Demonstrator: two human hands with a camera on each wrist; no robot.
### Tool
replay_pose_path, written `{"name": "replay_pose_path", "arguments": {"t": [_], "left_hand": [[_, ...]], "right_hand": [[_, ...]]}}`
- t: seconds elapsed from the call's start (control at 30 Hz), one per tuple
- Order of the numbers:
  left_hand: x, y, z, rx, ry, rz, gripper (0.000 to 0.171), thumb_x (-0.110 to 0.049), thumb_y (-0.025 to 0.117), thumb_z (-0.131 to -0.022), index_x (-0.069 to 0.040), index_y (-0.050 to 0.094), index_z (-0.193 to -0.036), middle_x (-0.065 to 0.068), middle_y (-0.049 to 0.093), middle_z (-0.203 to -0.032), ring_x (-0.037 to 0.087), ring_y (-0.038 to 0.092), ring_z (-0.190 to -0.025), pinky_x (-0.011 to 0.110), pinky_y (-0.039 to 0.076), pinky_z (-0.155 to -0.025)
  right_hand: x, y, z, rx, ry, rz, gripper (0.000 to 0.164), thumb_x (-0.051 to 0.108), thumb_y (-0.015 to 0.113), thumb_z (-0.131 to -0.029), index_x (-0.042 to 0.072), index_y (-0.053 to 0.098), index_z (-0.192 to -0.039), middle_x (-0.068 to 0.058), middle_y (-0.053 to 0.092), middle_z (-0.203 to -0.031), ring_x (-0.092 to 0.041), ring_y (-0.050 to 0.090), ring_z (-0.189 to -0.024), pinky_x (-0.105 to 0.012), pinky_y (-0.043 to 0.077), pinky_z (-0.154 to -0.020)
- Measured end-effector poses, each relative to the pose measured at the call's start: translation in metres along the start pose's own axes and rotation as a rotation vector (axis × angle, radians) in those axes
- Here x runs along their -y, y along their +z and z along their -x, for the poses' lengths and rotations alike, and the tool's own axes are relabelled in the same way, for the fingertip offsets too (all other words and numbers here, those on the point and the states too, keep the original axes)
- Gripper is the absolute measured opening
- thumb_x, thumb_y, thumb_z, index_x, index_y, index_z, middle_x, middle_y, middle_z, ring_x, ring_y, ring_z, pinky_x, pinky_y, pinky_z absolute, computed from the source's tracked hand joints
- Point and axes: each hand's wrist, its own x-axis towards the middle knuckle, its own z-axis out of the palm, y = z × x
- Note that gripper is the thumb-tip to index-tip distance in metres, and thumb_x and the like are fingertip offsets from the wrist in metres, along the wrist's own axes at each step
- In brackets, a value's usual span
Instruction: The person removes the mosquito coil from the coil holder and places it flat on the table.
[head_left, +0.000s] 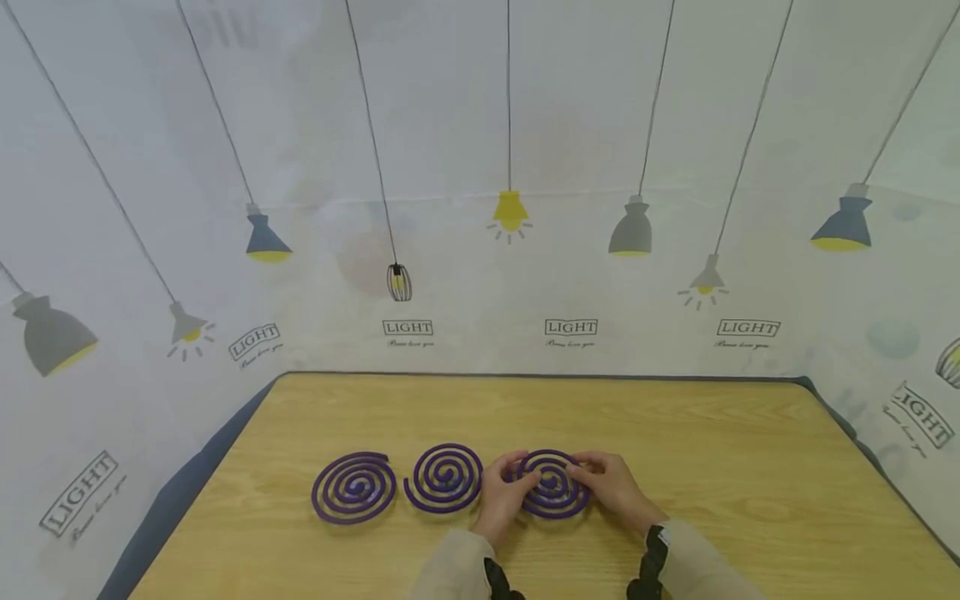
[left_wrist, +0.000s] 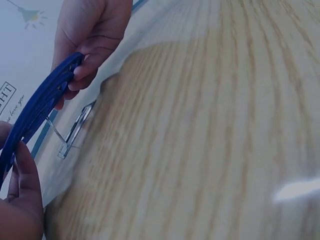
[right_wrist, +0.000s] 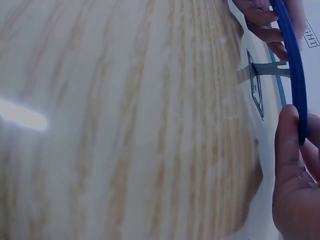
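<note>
A purple mosquito coil (head_left: 551,482), blue in the wrist views, is held between both hands above the table. My left hand (head_left: 504,496) pinches its left edge, thumb on the near face. On the opposite edge, my right hand (head_left: 613,487) grips it with thumb and fingers. Seen from the left wrist, the coil (left_wrist: 42,102) is tilted on edge. A small metal stand (right_wrist: 272,69) is joined to its underside, with a flat rectangular base apart from the tabletop. Two more purple coils, one in the middle (head_left: 446,477) and one at far left (head_left: 356,489), stand to the left.
The wood-grain table (head_left: 675,417) has a dark blue edge at the back and sides. White sheeting (head_left: 450,125) printed with hanging lamps and LIGHT labels encloses it on three sides. The middle coil lies very close to my left hand.
</note>
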Motion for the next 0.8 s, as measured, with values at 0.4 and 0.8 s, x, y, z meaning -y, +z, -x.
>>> {"name": "replay_pose_path", "arguments": {"t": [0.4, 0.8], "left_hand": [[-0.002, 0.0, -0.002, 0.017, -0.026, 0.066, 0.038, -0.008, 0.071, -0.07, -0.002, 0.062, -0.106, 0.006, 0.055, -0.094, 0.017, 0.047, -0.087, 0.023, 0.043, -0.07], [-0.018, -0.004, 0.001, 0.051, -0.03, 0.067, 0.036, -0.005, 0.069, -0.072, 0.0, 0.061, -0.107, 0.011, 0.053, -0.096, 0.019, 0.049, -0.086, 0.025, 0.043, -0.07]], "right_hand": [[0.002, -0.002, 0.0, -0.005, -0.045, -0.019, 0.029, 0.013, 0.064, -0.08, -0.004, 0.061, -0.104, -0.004, 0.057, -0.074, -0.013, 0.052, -0.061, -0.026, 0.048, -0.05], [0.013, -0.009, 0.003, 0.005, -0.069, 0.018, 0.03, 0.014, 0.063, -0.081, -0.003, 0.06, -0.106, -0.004, 0.056, -0.074, -0.013, 0.051, -0.064, -0.024, 0.045, -0.052]]}}
